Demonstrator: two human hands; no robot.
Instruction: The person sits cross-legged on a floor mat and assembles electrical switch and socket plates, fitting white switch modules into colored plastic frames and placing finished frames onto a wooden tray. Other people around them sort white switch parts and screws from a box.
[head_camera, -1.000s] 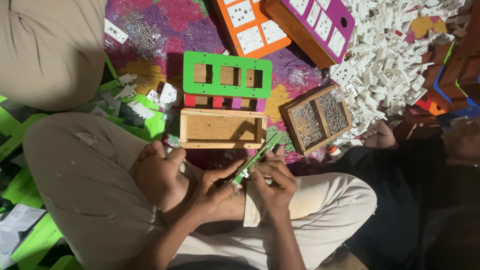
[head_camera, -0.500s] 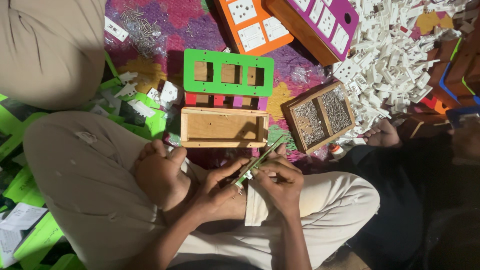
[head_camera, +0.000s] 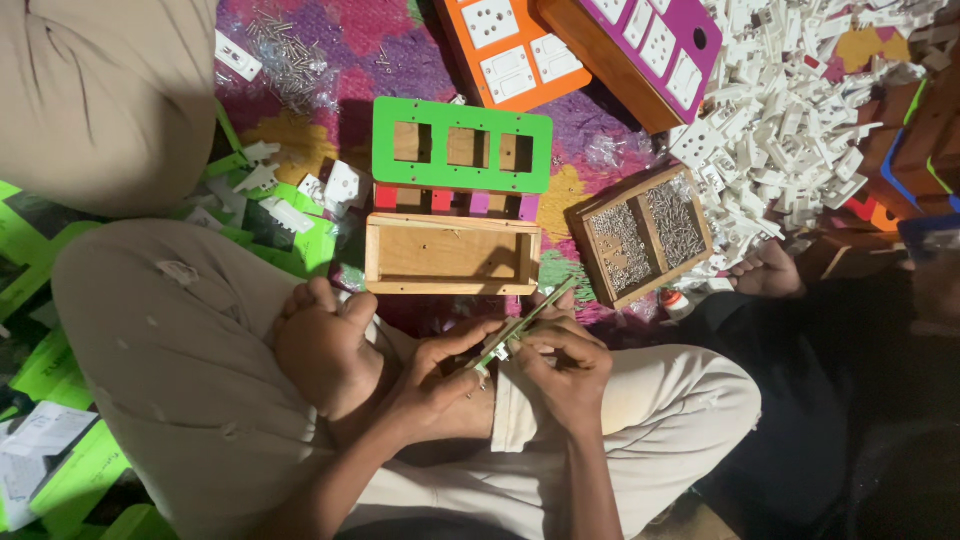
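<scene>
I sit cross-legged and hold a thin green plate (head_camera: 528, 319) edge-on between both hands, just above my lap. My left hand (head_camera: 432, 378) pinches its lower end, where a small white part (head_camera: 497, 351) sits against it. My right hand (head_camera: 562, 360) grips the plate from the right side, fingers curled over it. Right in front of my hands lies an open wooden box (head_camera: 452, 254), and beyond it a green faceplate (head_camera: 462, 146) with three rectangular cutouts.
A wooden tray of screws (head_camera: 642, 235) stands right of the box. A heap of white switch parts (head_camera: 800, 110) fills the upper right. Orange (head_camera: 510, 50) and purple switch boards (head_camera: 640, 45) lie at the top. Another person's hand (head_camera: 768, 272) rests at right.
My hands and the green plate have barely shifted; the fingers have adjusted slightly on the plate. The other person's hand stays near the screw tray.
</scene>
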